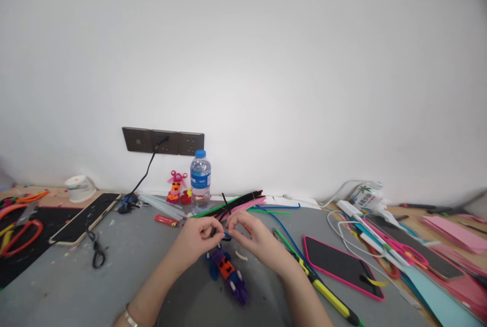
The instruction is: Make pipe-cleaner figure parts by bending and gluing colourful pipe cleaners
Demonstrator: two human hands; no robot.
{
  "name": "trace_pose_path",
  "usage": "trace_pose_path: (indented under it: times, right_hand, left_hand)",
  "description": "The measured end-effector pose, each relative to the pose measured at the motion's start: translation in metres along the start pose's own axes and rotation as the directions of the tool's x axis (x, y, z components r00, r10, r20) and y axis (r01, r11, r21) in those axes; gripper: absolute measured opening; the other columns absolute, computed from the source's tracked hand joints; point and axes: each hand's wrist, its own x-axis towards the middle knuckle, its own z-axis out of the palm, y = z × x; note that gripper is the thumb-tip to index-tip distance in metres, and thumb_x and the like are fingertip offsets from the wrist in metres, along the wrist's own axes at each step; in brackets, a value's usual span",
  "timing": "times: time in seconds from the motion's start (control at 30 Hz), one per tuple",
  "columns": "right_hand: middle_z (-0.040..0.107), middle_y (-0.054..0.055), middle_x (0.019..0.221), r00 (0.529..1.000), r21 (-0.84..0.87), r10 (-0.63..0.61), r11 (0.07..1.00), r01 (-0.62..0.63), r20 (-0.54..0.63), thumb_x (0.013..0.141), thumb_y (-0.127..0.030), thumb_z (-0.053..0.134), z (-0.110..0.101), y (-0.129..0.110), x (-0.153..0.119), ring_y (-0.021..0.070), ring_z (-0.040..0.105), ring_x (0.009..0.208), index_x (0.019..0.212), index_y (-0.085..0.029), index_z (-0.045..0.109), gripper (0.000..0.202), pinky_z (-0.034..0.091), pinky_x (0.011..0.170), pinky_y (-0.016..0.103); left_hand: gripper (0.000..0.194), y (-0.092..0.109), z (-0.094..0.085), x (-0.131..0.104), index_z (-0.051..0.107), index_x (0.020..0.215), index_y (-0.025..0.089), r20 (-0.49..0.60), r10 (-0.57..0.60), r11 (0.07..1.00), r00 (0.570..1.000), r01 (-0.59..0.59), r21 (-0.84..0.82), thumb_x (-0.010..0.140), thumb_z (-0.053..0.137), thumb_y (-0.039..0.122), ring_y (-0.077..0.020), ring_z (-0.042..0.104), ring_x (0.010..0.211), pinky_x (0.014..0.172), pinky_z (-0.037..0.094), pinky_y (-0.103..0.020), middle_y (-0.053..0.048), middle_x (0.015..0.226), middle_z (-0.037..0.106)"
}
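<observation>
Purple-and-orange pipe-cleaner figure at 6 o'clock; left hand and right hand pinch a black pipe cleaner. Best twisted tight, close to fingertips.

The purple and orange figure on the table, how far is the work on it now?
The purple and orange figure lies on the grey table, body already shaped. The left hand and right hand pinch a black pipe cleaner above it, not yet joined. A bundle of pipe cleaners behind is unused.
</observation>
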Motion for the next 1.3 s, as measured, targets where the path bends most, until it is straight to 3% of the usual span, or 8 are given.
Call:
trace_pose_path:
  times: [0.4,0.53,0.67,0.87,1.3]
  right_hand:
    - [0.060,0.002,0.087,1.000,-0.004,0.005,1.000,-0.005,-0.004,0.091,-0.023,0.055,0.0006,0.0006,-0.0003,0.0189,0.056,0.087,0.082,-0.020,0.059,0.011,0.043,0.081,0.029]
    - [0.061,0.003,0.087,0.995,0.023,-0.004,1.000,0.006,-0.101,0.091,-0.025,0.055,-0.0020,0.0052,0.0010,0.0185,0.057,0.085,0.085,-0.020,0.060,0.010,0.044,0.078,0.028]
    - [0.065,0.005,0.092,0.979,0.046,0.027,0.999,-0.018,-0.200,0.093,-0.031,0.052,-0.0039,0.0083,0.0023,0.0200,0.059,0.090,0.094,-0.020,0.061,0.015,0.045,0.081,0.030]
    - [0.065,0.004,0.089,0.986,0.064,0.029,0.998,-0.018,-0.166,0.088,-0.032,0.061,-0.0006,0.0044,0.0036,0.0206,0.061,0.089,0.087,-0.019,0.061,0.013,0.046,0.081,0.030]
    - [0.065,0.002,0.082,0.988,0.075,0.030,0.997,-0.019,-0.151,0.084,-0.026,0.065,-0.0003,0.0054,0.0044,0.0184,0.060,0.081,0.081,-0.020,0.062,0.008,0.047,0.076,0.029]
  left_hand:
    - [0.014,0.0008,0.0013,-0.0007,0.065,0.070,0.016,0.014,-0.003,1.000,1.000,0.003,0.001,0.076,0.059,0.027,-0.0100,0.025,0.049,0.052,0.021,-0.021,0.011,0.050,0.016]
    - [0.015,-0.0019,-0.0004,0.0000,0.065,0.069,0.016,-0.034,-0.018,0.999,0.999,0.017,-0.030,0.076,0.061,0.029,-0.0099,0.024,0.049,0.053,0.022,-0.022,0.011,0.050,0.016]
    - [0.021,-0.0046,-0.0032,0.0023,0.065,0.070,0.016,-0.112,-0.077,0.985,0.991,0.058,-0.165,0.074,0.064,0.037,-0.0095,0.022,0.049,0.052,0.020,-0.023,0.011,0.051,0.017]
    - [0.034,-0.0024,-0.0053,0.0052,0.063,0.071,0.015,-0.099,-0.169,0.932,0.981,0.126,-0.340,0.068,0.068,0.048,-0.0089,0.019,0.050,0.050,0.014,-0.023,0.011,0.051,0.019]
    - [0.029,-0.0055,-0.0013,0.0047,0.065,0.070,0.015,-0.066,-0.138,0.939,0.988,0.109,-0.327,0.071,0.066,0.043,-0.0086,0.020,0.048,0.049,0.015,-0.023,0.011,0.050,0.020]
